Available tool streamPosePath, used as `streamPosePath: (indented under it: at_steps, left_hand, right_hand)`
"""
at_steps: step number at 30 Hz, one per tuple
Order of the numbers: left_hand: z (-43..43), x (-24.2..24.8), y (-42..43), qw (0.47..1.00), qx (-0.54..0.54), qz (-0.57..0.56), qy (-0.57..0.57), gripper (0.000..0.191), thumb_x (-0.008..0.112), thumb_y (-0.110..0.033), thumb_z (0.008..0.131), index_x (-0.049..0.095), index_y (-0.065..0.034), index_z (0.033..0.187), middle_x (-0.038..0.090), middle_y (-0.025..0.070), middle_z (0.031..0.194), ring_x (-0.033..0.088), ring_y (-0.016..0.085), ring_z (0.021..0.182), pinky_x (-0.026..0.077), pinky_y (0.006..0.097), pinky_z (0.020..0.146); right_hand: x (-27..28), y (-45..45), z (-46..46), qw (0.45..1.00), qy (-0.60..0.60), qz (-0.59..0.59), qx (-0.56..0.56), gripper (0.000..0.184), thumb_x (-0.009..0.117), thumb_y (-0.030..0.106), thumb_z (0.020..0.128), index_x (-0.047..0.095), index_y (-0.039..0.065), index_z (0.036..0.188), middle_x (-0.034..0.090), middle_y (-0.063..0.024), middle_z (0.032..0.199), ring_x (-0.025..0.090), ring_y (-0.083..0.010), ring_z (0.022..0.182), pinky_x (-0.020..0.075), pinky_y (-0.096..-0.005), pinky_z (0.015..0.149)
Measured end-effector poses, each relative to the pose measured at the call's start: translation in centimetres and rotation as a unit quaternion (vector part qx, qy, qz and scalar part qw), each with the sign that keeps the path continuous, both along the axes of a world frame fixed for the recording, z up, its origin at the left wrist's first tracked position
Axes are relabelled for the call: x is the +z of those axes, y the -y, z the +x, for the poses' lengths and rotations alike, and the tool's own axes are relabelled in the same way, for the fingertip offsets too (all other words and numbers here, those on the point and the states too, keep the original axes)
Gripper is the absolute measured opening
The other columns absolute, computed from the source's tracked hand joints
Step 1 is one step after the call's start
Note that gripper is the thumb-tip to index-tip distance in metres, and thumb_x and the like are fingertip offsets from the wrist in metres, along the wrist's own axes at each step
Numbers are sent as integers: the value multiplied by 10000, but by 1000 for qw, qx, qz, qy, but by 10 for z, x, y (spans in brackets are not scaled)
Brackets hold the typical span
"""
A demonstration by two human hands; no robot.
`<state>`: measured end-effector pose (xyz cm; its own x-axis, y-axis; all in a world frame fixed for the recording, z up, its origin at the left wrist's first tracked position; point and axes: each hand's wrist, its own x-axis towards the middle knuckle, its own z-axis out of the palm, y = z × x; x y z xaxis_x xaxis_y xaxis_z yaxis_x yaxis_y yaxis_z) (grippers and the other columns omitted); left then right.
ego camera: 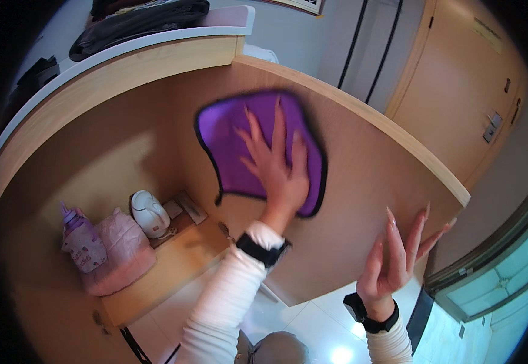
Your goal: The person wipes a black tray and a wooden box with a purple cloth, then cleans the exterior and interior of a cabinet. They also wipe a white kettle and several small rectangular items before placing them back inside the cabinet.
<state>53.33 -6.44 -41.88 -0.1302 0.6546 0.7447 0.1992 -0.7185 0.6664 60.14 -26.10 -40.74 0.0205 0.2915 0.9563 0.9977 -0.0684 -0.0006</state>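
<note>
A purple cloth (232, 159) with black edging lies spread against the inner face of a wood-grain panel (350, 195). My left hand (282, 173) presses on it, back of the hand showing, fingers spread, and holds it to the panel. Further right, my right hand (393, 259) has its fingers apart and holds nothing; it is near the panel's right end, and whether the fingertips touch the wood I cannot tell. Both wrists carry black bands over white sleeves.
In the corner of the wooden unit, a white electric kettle (150, 214), a pink bag (123, 250) and a purple bottle (80, 236) stand on a low shelf (182, 259). Dark folded fabric (141, 27) lies on the ledge above. A wooden door (464, 91) is behind the panel.
</note>
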Motion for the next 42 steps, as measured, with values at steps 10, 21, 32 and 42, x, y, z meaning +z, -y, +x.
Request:
streamPosePath:
  at_steps: [10,21,32,42]
  left_hand:
    - [-20,36,-55,995,-40,89,2,752,541,-421,892,190,-100,1474,193,171,1515,78,402,1406,6,603,1073]
    - [-37,-88,-11,994,-23,45,-95,888,541,-499,833,176,29,1446,202,189,1508,82,422,1399,-27,638,1054]
    - [-32,-79,-68,989,-46,109,-84,965,649,-621,688,307,-125,1442,198,182,1514,106,424,1395,15,695,1008]
    - [-30,-200,-17,996,-34,-84,-19,785,495,-446,885,181,-9,1457,121,257,1502,105,474,1365,93,553,1097]
  right_hand:
    - [-3,22,-3,992,-41,-113,50,437,538,164,628,710,184,1029,533,-333,1184,268,-444,1344,-169,-619,1052]
    - [-7,7,-2,995,62,-65,-52,348,435,87,821,626,71,1112,383,-268,1394,-13,-461,1397,-52,-620,1074]
    - [-17,-10,-74,924,55,-379,-5,453,608,249,802,567,186,1249,446,-37,1406,193,-380,1392,-68,-679,1036]
    - [-46,-13,-40,893,110,-437,-2,466,665,182,770,589,202,1229,449,-33,1400,346,-305,1333,209,-578,1035]
